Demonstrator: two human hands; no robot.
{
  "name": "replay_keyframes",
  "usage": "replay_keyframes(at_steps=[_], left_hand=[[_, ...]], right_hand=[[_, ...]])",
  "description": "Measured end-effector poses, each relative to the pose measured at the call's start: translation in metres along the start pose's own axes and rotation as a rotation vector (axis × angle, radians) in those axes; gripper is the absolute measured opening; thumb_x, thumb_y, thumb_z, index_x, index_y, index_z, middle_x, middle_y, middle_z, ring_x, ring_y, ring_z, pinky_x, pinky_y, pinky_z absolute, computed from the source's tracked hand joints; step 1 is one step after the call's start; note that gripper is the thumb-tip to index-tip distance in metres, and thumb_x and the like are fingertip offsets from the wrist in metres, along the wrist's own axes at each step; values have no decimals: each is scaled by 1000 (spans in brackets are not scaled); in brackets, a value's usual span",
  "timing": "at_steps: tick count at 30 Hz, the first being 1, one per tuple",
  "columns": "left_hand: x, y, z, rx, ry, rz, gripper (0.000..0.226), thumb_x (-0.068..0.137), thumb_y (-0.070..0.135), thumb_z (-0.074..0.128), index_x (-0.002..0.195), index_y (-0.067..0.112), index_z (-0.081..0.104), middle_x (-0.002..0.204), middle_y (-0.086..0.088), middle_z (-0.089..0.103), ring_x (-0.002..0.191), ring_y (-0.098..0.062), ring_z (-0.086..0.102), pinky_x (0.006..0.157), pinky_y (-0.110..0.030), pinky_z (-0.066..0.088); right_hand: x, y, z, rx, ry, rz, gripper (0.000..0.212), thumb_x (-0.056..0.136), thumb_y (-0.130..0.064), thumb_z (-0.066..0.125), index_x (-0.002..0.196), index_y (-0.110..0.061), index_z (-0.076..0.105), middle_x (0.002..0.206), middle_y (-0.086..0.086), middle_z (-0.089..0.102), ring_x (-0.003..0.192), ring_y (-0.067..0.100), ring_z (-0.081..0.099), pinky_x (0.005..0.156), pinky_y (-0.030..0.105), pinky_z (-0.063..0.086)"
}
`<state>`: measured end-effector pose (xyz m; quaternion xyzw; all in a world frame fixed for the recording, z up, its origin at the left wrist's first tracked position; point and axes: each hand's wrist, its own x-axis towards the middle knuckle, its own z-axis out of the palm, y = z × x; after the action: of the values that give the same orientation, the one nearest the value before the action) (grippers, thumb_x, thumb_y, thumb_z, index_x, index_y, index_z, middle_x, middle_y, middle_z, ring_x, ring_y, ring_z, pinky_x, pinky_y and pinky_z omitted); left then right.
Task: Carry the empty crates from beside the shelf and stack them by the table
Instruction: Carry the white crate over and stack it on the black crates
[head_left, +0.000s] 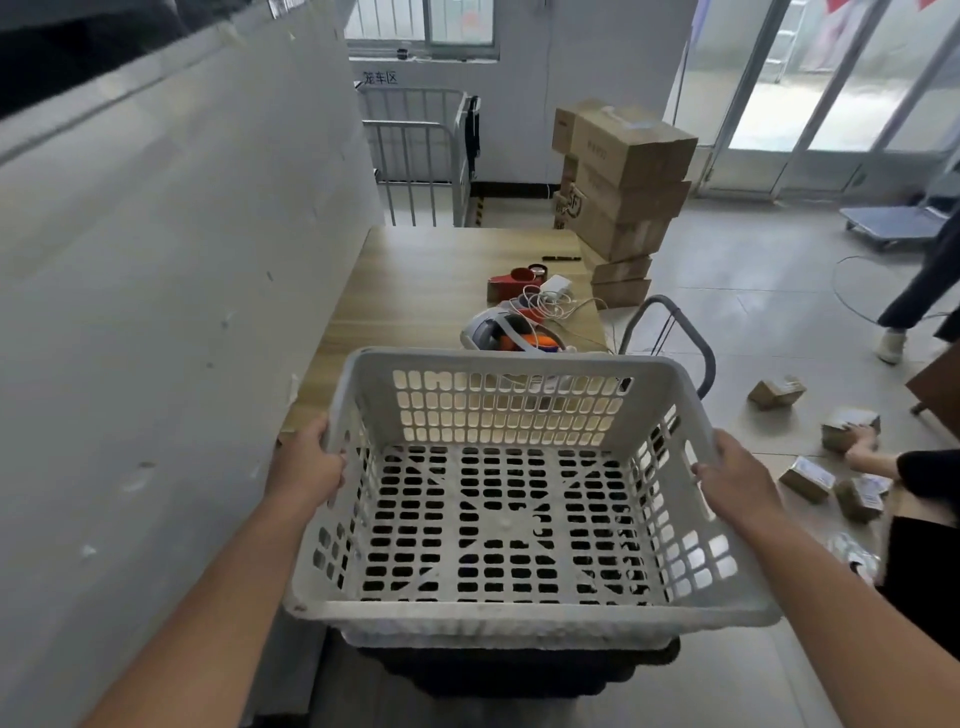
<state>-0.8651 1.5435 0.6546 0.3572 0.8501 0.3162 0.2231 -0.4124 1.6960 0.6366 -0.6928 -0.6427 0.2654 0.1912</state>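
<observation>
I hold an empty white perforated plastic crate (511, 525) out in front of me, level, with its open top facing up. My left hand (306, 465) grips the crate's left rim and my right hand (740, 480) grips its right rim. A dark object, partly hidden, lies directly beneath the crate near the floor (519, 670); I cannot tell what it is. The wooden table (415, 291) stands just beyond the crate, against the wall.
A white wall (171, 312) runs close along my left. On the table lie a headset (498, 332), cables and a tape dispenser (511, 283). Stacked cardboard boxes (623, 182) stand past the table. A chair (670, 332), small boxes (810, 478) and other people are to the right.
</observation>
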Motion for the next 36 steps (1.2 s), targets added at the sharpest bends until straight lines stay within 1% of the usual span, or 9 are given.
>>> replay_keyframes(at_steps=[6, 12, 17, 20, 23, 28, 32, 34, 36], left_hand=[[5, 11, 14, 1, -17, -15, 40, 94, -1, 57, 131, 13, 61, 87, -12, 67, 64, -29, 64, 55, -30, 46], [11, 15, 15, -8, -15, -63, 56, 95, -4, 55, 149, 13, 50, 105, -18, 68, 70, -34, 66, 64, -41, 52], [6, 16, 17, -18, -13, -84, 65, 95, -3, 55, 155, 17, 41, 107, -17, 69, 71, -33, 67, 58, -34, 49], [4, 16, 16, -4, -10, -86, 65, 96, -1, 56, 156, 17, 40, 109, -15, 68, 75, -33, 70, 59, -35, 51], [3, 17, 16, -5, -4, -89, 65, 96, 0, 57, 157, 17, 38, 116, -14, 65, 76, -33, 71, 57, -36, 52], [-2, 18, 18, 23, 8, -79, 62, 96, 2, 57, 155, 19, 43, 106, -11, 69, 73, -28, 71, 53, -33, 48], [-1, 20, 17, 15, 18, -92, 64, 95, 0, 58, 154, 19, 43, 102, -15, 70, 69, -29, 70, 51, -34, 49], [0, 21, 16, 6, 11, -99, 66, 93, -3, 58, 154, 18, 43, 97, -14, 71, 66, -30, 69, 52, -34, 52], [0, 21, 18, 11, 6, -117, 66, 92, -5, 58, 153, 17, 45, 87, -12, 71, 61, -28, 68, 47, -31, 49]], right_hand=[[5, 13, -5, 20, -18, 22, 23, 87, -12, 52, 106, -26, 54, 90, 4, 63, 78, 24, 57, 64, 35, 41], [9, 9, -6, 44, -57, 19, 26, 90, -13, 48, 111, -27, 52, 94, 4, 63, 82, 27, 57, 63, 35, 40], [8, 11, -8, 31, -96, 42, 24, 90, -17, 47, 110, -31, 48, 92, 2, 61, 78, 22, 57, 56, 31, 38], [9, 11, -9, 10, -108, 42, 18, 91, -19, 48, 105, -30, 45, 90, 3, 62, 74, 20, 57, 56, 31, 39], [6, 11, -7, -18, -111, 54, 21, 94, -18, 44, 111, -30, 41, 94, 6, 61, 74, 24, 57, 56, 32, 41], [2, 13, -7, -27, -96, 53, 28, 95, -17, 42, 121, -27, 41, 106, 12, 62, 84, 33, 59, 65, 36, 45], [4, 11, -11, -7, -127, 51, 30, 94, -12, 43, 122, -24, 43, 108, 14, 62, 89, 33, 59, 70, 37, 46], [5, 9, -14, -9, -127, 51, 29, 94, -11, 43, 120, -23, 44, 106, 15, 61, 85, 31, 58, 67, 36, 45], [7, 10, -18, -31, -117, 54, 30, 93, -11, 42, 120, -24, 44, 102, 12, 60, 82, 28, 57, 61, 34, 43]])
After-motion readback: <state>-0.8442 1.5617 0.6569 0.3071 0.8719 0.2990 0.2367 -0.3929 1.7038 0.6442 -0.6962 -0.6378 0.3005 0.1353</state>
